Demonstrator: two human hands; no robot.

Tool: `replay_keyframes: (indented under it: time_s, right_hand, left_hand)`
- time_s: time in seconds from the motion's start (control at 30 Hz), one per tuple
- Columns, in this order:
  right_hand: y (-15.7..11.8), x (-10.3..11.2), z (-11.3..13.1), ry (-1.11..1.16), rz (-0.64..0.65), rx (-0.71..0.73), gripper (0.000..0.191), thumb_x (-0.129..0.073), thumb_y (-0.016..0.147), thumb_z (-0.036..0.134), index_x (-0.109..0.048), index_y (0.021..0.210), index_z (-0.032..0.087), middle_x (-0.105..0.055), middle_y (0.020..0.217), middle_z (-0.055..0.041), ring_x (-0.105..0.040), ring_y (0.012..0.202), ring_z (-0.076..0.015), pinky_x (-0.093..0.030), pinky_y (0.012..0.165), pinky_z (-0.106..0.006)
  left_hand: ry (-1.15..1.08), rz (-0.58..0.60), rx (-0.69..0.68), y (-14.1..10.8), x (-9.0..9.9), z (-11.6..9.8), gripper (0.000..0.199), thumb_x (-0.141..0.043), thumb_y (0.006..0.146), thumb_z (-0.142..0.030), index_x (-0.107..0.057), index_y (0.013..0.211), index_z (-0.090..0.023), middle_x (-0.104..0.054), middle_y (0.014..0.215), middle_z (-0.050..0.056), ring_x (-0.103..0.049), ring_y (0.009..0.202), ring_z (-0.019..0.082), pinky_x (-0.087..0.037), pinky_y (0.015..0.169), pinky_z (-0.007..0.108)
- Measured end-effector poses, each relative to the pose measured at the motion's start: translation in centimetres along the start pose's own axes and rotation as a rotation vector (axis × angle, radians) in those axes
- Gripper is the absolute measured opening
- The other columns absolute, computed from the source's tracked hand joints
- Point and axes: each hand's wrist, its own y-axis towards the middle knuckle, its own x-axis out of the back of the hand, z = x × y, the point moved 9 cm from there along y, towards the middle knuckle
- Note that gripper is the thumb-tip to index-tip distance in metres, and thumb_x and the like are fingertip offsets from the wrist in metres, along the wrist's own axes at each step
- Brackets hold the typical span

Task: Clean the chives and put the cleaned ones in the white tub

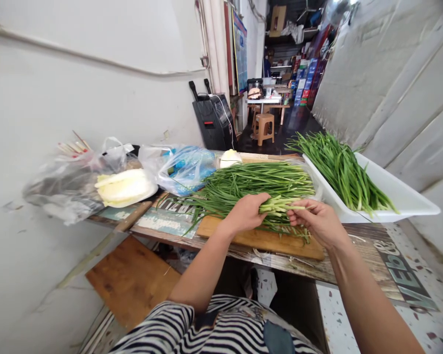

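Note:
A bunch of green chives (276, 205) has its pale stem ends pointing right, and my left hand (246, 212) is wrapped round it. At the tips of those stems, my right hand (317, 220) pinches a stem end between thumb and fingers. Behind and beneath my hands lies a large pile of chives (258, 177), spread over a wooden cutting board (243, 240). More chives (345, 169) rest in a white plastic tray (409, 204) to the right of the pile.
Left on the bench (358, 246) are a halved cabbage (125, 188), clear plastic bags (68, 182) and a blue bag (192, 164). A white vegetable (230, 158) sits behind the pile. Beyond stand a black speaker (214, 120) and a stool (264, 129).

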Motion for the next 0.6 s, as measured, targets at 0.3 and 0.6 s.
replay_keyframes:
  time_s: [0.3,0.6]
  right_hand:
    - [-0.2,0.1,2.0,-0.804,-0.068,0.288,0.018,-0.058,0.076,0.033,-0.071,0.08,0.021,-0.073,0.071,-0.0046,-0.066,0.063,-0.02,-0.049,0.06,-0.029]
    - [0.4,-0.8,2.8,-1.057,-0.177,0.616,0.037,-0.055,0.087,0.042,-0.07,0.11,0.017,-0.062,0.129,-0.0166,-0.055,0.12,-0.0325,-0.042,0.1,-0.051]
  left_hand:
    - [0.164,0.135,-0.073,0.3,-1.6,-0.9,0.022,-0.055,0.078,-0.011,-0.063,0.097,-0.018,-0.072,0.102,0.007,-0.065,0.101,0.024,-0.046,0.088,0.034]
    - [-0.27,-0.411,0.044,0.1,7.2,1.9,0.01,-0.061,0.082,-0.023,-0.061,0.074,-0.017,-0.066,0.074,0.001,-0.061,0.07,0.015,-0.047,0.069,0.027]
